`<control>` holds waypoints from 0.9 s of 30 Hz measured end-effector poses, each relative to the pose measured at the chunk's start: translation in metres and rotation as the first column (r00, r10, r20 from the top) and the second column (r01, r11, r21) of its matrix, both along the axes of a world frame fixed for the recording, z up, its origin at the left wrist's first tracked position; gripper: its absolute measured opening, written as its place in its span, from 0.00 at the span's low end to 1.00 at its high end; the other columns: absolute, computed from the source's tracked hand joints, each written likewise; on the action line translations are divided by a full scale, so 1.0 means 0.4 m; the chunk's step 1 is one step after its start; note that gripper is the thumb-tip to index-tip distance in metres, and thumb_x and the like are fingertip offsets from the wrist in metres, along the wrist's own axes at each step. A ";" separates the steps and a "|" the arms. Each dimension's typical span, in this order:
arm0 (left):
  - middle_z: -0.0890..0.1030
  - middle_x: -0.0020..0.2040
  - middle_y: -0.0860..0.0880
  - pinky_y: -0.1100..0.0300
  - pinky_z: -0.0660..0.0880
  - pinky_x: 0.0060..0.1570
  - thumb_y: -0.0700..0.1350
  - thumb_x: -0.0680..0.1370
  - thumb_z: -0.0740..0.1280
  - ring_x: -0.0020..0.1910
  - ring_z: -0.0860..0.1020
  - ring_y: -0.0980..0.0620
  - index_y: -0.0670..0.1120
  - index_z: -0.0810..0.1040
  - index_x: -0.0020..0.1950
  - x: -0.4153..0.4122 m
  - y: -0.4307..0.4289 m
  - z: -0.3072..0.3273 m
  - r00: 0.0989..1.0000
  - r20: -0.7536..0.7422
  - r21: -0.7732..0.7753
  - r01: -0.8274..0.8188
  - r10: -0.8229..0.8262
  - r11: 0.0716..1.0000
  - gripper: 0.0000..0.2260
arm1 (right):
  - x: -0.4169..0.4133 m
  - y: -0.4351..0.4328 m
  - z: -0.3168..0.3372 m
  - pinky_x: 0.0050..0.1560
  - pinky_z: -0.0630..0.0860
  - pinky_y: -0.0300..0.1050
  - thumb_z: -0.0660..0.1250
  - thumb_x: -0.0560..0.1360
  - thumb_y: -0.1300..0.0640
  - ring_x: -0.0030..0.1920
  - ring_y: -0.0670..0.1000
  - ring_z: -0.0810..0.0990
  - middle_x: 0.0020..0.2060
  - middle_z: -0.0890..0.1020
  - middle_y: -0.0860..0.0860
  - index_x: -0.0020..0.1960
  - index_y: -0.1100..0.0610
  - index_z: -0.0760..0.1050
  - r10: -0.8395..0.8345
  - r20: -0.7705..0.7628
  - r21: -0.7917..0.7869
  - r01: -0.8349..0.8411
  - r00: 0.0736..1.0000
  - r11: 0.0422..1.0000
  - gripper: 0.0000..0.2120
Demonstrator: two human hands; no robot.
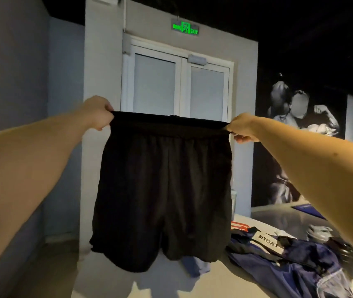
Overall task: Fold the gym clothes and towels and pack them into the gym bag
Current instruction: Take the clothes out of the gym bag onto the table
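Black gym shorts (pixel 162 190) hang spread out in the air in front of me, legs down, above the light counter (pixel 218 282). My left hand (pixel 98 112) pinches the left end of the waistband. My right hand (pixel 243 127) pinches the right end, so the waistband is stretched straight between them. A navy gym bag (pixel 295 263) with a white label strap lies open and slumped on the counter at the lower right. A blue-grey piece of cloth (pixel 194 267) peeks out below the shorts on the counter.
A red-and-white striped item (pixel 239 225) lies on the counter behind the bag. A dark rounded object (pixel 319 233) sits further right, and a blue mat (pixel 308 209) beyond it. White double doors (pixel 179 87) under a green exit sign face me. The counter's left edge drops to the floor.
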State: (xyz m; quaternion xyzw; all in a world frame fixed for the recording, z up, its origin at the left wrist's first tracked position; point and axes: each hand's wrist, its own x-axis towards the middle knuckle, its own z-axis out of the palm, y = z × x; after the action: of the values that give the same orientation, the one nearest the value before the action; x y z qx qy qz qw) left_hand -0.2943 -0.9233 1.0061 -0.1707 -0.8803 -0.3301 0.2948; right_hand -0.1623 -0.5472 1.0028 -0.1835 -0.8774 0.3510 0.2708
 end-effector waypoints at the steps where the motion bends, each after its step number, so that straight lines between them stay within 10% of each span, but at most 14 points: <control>1: 0.80 0.45 0.43 0.59 0.74 0.29 0.33 0.78 0.65 0.37 0.78 0.47 0.39 0.81 0.59 0.007 -0.002 0.007 1.000 -0.009 -0.022 -0.017 0.017 1.000 0.12 | 0.006 -0.008 0.011 0.38 0.81 0.42 0.67 0.81 0.58 0.41 0.53 0.80 0.47 0.81 0.57 0.57 0.61 0.78 -0.001 0.001 -0.013 0.001 1.000 1.000 0.08; 8: 0.83 0.49 0.40 0.56 0.81 0.41 0.37 0.79 0.65 0.43 0.82 0.45 0.39 0.82 0.54 0.079 0.096 -0.045 0.961 0.223 -0.241 0.219 -0.166 0.946 0.08 | 0.011 -0.103 -0.019 0.58 0.82 0.49 0.62 0.82 0.67 0.52 0.57 0.86 0.53 0.84 0.62 0.58 0.67 0.76 0.275 0.072 -0.343 -0.235 0.959 0.910 0.07; 11: 0.85 0.56 0.44 0.53 0.79 0.61 0.45 0.79 0.69 0.56 0.82 0.49 0.42 0.84 0.58 0.089 0.153 -0.089 0.795 0.498 -0.152 0.474 -0.347 0.867 0.10 | -0.014 -0.146 -0.043 0.58 0.81 0.48 0.58 0.81 0.69 0.55 0.57 0.85 0.56 0.84 0.62 0.62 0.69 0.75 0.411 0.005 -0.438 -0.368 0.911 0.820 0.12; 14: 0.82 0.63 0.50 0.53 0.73 0.68 0.54 0.79 0.70 0.63 0.79 0.54 0.46 0.78 0.68 0.085 0.217 -0.133 0.702 0.469 0.029 0.594 -0.536 0.804 0.20 | -0.022 -0.198 -0.060 0.53 0.83 0.45 0.56 0.80 0.73 0.52 0.54 0.85 0.54 0.84 0.59 0.63 0.66 0.75 0.539 -0.024 -0.456 -0.489 0.842 0.744 0.15; 18: 0.82 0.62 0.51 0.56 0.78 0.63 0.49 0.79 0.72 0.60 0.82 0.54 0.48 0.76 0.71 0.099 0.287 -0.169 0.660 0.308 0.148 0.678 -0.685 0.720 0.21 | -0.025 -0.232 -0.076 0.58 0.82 0.47 0.55 0.78 0.76 0.55 0.55 0.84 0.55 0.84 0.58 0.63 0.64 0.75 0.655 -0.043 -0.409 -0.612 0.754 0.677 0.20; 23: 0.84 0.49 0.52 0.68 0.75 0.39 0.54 0.75 0.76 0.46 0.82 0.57 0.50 0.82 0.52 0.091 0.309 -0.180 0.820 0.147 0.131 0.539 -0.554 0.832 0.11 | -0.047 -0.174 -0.111 0.58 0.82 0.52 0.64 0.77 0.70 0.59 0.57 0.83 0.62 0.80 0.58 0.69 0.61 0.72 0.581 -0.109 -0.405 -0.570 0.807 0.715 0.21; 27: 0.83 0.46 0.50 0.67 0.75 0.36 0.52 0.76 0.75 0.44 0.82 0.55 0.48 0.82 0.49 0.087 0.321 -0.176 0.840 0.048 0.218 0.520 -0.541 0.826 0.09 | -0.048 -0.121 -0.206 0.70 0.72 0.55 0.74 0.75 0.54 0.66 0.56 0.77 0.66 0.79 0.53 0.70 0.56 0.73 0.620 0.315 -0.341 -0.523 0.719 0.781 0.25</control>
State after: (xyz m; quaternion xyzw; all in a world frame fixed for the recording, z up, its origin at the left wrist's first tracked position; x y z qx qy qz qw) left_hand -0.2596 -0.7950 0.9357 -0.3608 -0.7756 -0.4929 0.1590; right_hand -0.1815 -0.5956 0.9203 -0.0010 -0.8807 0.4691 -0.0652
